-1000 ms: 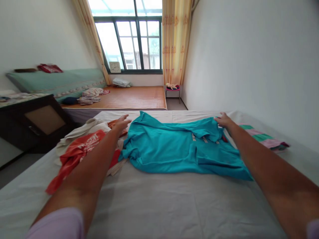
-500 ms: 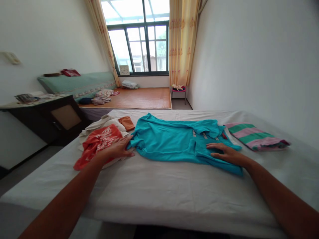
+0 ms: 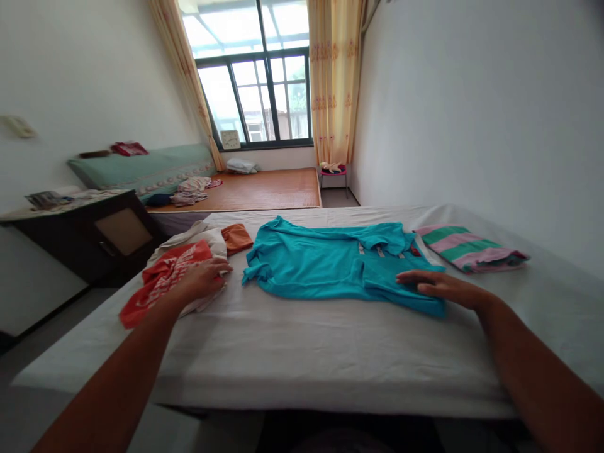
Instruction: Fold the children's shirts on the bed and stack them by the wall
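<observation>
Teal garment (image 3: 306,264) spread on a bed with a white sheet (image 3: 306,352), between the person's two hands. It lies roughly flat and lengthwise across the bed, its left end bunched into creases; small pale patches and a red one mark it near the upper right.

The right hand (image 3: 427,284) is open, fingers extended over the garment's lower right part; whether the fingertips press on the cloth cannot be told from here. The left hand (image 3: 206,278) is lowered over a pile left of the teal garment and apart from it, fingers bent; whether it grips anything cannot be told.

The pile comprises a red cloth with white lettering (image 3: 153,286) and a cream cloth (image 3: 214,239); an orange-brown cloth (image 3: 237,238) lies just beside. At right, near the teal garment, is a folded pink-and-green striped cloth (image 3: 472,246).

Background: a second bed with a brown mat (image 3: 268,189), a square clock (image 3: 230,139) at the window (image 3: 255,94), a yellow curtain (image 3: 334,88), and, at left, a dark cabinet (image 3: 123,236).
</observation>
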A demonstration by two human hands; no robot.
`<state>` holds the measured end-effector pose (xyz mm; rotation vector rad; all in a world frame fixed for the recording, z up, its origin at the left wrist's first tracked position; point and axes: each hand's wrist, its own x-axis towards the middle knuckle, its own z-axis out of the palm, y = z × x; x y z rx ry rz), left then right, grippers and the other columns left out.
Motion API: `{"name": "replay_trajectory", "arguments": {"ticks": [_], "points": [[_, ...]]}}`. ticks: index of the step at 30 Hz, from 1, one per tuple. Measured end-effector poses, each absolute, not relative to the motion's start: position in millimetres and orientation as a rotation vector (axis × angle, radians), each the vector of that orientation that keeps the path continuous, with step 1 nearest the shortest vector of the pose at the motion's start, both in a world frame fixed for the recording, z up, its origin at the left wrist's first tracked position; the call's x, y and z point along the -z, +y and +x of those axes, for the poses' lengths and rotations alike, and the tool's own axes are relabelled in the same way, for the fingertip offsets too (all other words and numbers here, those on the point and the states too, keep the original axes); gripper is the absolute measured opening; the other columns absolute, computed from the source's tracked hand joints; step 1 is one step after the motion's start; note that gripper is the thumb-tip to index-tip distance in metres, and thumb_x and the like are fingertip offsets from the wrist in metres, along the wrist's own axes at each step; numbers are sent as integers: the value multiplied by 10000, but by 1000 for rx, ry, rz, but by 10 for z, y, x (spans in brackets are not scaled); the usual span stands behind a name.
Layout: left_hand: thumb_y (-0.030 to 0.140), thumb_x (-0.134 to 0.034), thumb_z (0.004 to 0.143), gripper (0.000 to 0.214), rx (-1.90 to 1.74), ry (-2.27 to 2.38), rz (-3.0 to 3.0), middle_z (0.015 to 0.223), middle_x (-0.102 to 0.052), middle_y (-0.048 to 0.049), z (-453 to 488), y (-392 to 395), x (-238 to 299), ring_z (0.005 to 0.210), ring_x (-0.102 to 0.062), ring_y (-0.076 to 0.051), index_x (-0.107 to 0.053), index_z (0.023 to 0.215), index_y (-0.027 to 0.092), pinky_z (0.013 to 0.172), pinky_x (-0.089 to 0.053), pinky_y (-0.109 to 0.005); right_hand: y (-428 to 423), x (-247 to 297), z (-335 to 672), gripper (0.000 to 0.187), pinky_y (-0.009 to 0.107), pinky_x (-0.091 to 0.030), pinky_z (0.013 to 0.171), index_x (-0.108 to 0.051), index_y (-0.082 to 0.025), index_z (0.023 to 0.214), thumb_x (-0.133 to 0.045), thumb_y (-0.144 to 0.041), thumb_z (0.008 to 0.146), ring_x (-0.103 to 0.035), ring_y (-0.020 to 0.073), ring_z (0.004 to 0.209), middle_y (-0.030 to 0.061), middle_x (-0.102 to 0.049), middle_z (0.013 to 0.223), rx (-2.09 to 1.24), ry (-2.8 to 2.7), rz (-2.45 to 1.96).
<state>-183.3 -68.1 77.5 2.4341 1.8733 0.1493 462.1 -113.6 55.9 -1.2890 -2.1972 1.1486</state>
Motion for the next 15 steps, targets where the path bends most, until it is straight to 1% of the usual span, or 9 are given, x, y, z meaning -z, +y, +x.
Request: {"name": "replay_trajectory", "arguments": {"ticks": [3,4,5,7,9,10,13,15], "points": [[482,-548,772,564,-294,1536,2525,1371,-544,-73,-1438,-572,-758,1248,-493,-271,-594,1269,219,1058,-378,-383,-1232,-531,4597,746,457,-339,1090,-492,-315,1386,-707,-561,716,-456,333,1286,58,-516,1400,-1078,-2355,-1263],[471,-561,765,586,-327,1466,2539,1367,-548,-78,-1315,-526,-724,1257,-485,-273,-573,1293,218,1068,-368,-394,-1252,-501,4570,748,458,-330,1093,-497,-311,1383,-711,-560,711,-460,332,1278,63,-526,1387,-1012,-2368,-1279],[453,-572,754,591,-349,1422,2549,1347,-564,-88,-1216,-481,-683,1251,-490,-280,-570,1295,214,1071,-364,-407,-1267,-468,4542,707,460,-338,1084,-533,-293,1356,-691,-570,726,-483,331,1249,75,-555,1347,-946,-2352,-1299],[438,-579,732,547,-398,1412,2523,1259,-623,-111,-1122,-415,-610,1197,-532,-295,-627,1221,197,1062,-374,-430,-1283,-414,4509,586,459,-381,1040,-639,-234,1236,-617,-598,777,-556,321,1139,103,-633,1212,-869,-2265,-1334],[469,-575,724,488,-504,1438,2400,1182,-662,-117,-1187,-398,-589,1141,-569,-301,-687,1104,184,1045,-392,-435,-1299,-408,4523,533,450,-421,992,-700,-197,1110,-580,-614,800,-598,302,1041,110,-674,1099,-875,-2152,-1332],[496,-574,726,476,-582,1441,2301,1170,-668,-116,-1271,-413,-605,1125,-578,-302,-702,1060,180,1033,-405,-433,-1312,-426,4544,513,447,-427,983,-715,-192,1059,-590,-613,793,-602,297,1030,110,-679,1082,-898,-2106,-1305],[564,-577,743,462,-770,1377,1969,1195,-666,-83,-1599,-534,-733,1115,-583,-301,-719,985,197,971,-455,-420,-1368,-538,4615,420,453,-400,1011,-743,-194,887,-633,-584,776,-582,295,1091,108,-685,1076,-1051,-2109,-1176],[558,-628,720,395,-665,1299,1907,1180,-677,-43,-1763,-638,-834,1139,-571,-290,-735,911,229,989,-434,-407,-1400,-611,4636,374,462,-379,1031,-747,-193,827,-652,-551,774,-571,291,1114,104,-695,1041,-1211,-2232,-1117]]}}
